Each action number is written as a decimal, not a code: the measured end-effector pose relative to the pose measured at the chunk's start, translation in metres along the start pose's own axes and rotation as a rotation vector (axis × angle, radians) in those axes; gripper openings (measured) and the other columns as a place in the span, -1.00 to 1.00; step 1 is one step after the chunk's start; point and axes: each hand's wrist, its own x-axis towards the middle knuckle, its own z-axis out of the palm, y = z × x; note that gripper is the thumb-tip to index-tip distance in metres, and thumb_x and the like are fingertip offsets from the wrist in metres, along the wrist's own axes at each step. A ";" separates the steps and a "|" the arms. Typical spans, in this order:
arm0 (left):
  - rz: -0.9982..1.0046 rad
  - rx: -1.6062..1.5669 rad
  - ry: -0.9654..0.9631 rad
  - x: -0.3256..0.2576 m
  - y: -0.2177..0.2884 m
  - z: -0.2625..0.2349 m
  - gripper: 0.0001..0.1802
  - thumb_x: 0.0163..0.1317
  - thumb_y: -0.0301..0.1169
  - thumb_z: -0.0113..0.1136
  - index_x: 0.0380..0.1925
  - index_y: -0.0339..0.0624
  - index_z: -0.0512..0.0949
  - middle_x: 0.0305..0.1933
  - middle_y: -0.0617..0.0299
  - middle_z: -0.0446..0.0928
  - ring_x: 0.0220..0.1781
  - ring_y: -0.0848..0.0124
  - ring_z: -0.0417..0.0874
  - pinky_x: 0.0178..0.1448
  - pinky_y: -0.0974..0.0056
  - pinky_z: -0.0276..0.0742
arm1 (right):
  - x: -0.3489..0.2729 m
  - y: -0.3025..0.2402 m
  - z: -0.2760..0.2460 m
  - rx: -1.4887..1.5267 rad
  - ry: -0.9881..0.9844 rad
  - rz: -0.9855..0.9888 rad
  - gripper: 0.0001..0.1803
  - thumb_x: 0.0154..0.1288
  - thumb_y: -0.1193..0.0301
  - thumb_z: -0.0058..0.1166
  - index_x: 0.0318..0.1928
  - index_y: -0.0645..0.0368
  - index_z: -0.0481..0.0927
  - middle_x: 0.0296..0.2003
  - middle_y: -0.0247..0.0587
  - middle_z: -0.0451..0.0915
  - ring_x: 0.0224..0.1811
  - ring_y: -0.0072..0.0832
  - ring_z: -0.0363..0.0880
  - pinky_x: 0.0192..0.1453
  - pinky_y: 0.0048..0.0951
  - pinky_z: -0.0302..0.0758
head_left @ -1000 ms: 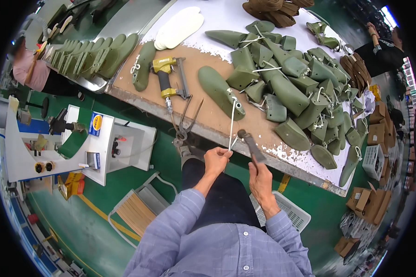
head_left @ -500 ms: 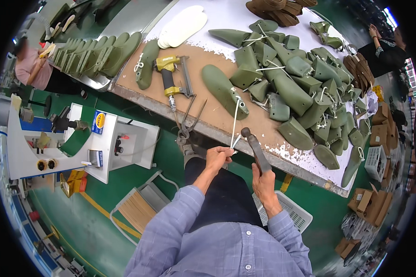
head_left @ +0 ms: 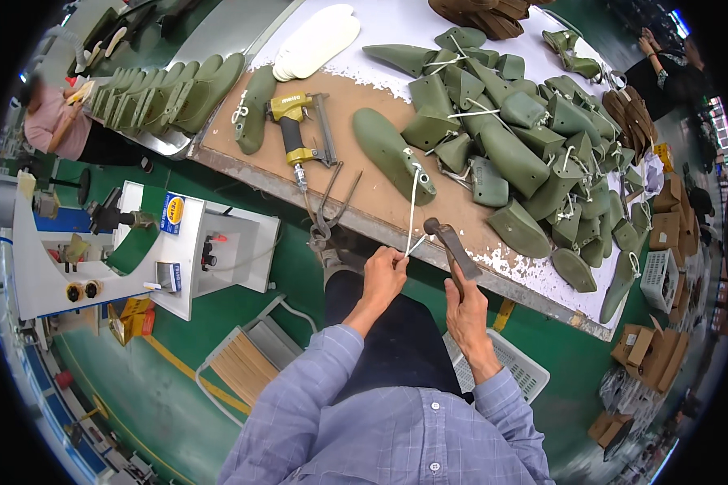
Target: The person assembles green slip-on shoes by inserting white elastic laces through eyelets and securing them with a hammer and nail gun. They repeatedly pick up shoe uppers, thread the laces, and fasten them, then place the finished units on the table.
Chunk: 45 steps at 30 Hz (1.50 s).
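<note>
A green shoe last (head_left: 380, 149) lies on the table near its front edge. White cord (head_left: 414, 198) runs from the hole at its near end down to my left hand (head_left: 383, 281), whose fingertips are pinched on it. Just in front of the table edge, my right hand (head_left: 467, 322) is wrapped round the handle of a dark metal hammer (head_left: 455, 245). The hammer's rounded end is close beside the cord by my left fingers; whether they touch, I cannot tell. To the right lies a heap of green shoe lasts (head_left: 514, 158), several with white cords.
A yellow and black staple gun (head_left: 294, 128) and pincers (head_left: 325, 220) lie left of the last, beside another last (head_left: 255, 109). White insoles (head_left: 319, 42) are behind them. A stool (head_left: 255, 364) and white basket (head_left: 514, 364) stand below. Co-workers are at far left and right.
My left hand has shifted slightly right with the cord. The hammer in my right hand has turned, so its head now slants down to the right.
</note>
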 end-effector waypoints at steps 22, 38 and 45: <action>0.003 -0.020 0.094 -0.016 0.009 -0.001 -0.85 0.23 -0.46 0.42 -0.27 -0.33 0.71 -0.38 -0.02 0.64 -0.32 0.15 0.74 -0.23 0.16 0.60 | -0.005 0.016 0.021 -0.208 -0.239 0.099 -0.57 0.49 0.45 0.13 0.32 0.06 0.48 0.00 0.23 0.66 0.03 0.17 0.65 0.03 -0.05 0.62; 0.006 0.000 0.034 -0.012 -0.007 0.004 -0.83 0.19 -0.45 0.46 -0.35 -0.37 0.73 -0.37 -0.03 0.70 -0.36 0.19 0.78 -0.22 0.19 0.65 | 0.003 0.017 0.017 -0.125 -0.046 -0.115 -0.60 0.46 0.43 0.15 0.26 -0.03 0.50 -0.32 0.08 0.64 -0.32 0.16 0.63 -0.29 0.02 0.54; -0.180 -0.066 -0.054 -0.002 0.002 -0.001 -0.76 0.20 -0.37 0.46 -0.28 -0.37 0.76 -0.37 -0.03 0.75 -0.36 0.29 0.79 -0.22 0.23 0.66 | -0.010 0.016 0.022 -0.135 -0.165 0.070 -0.70 0.47 0.45 0.15 0.16 0.13 0.55 -0.18 0.14 0.67 -0.17 0.15 0.66 -0.17 -0.08 0.60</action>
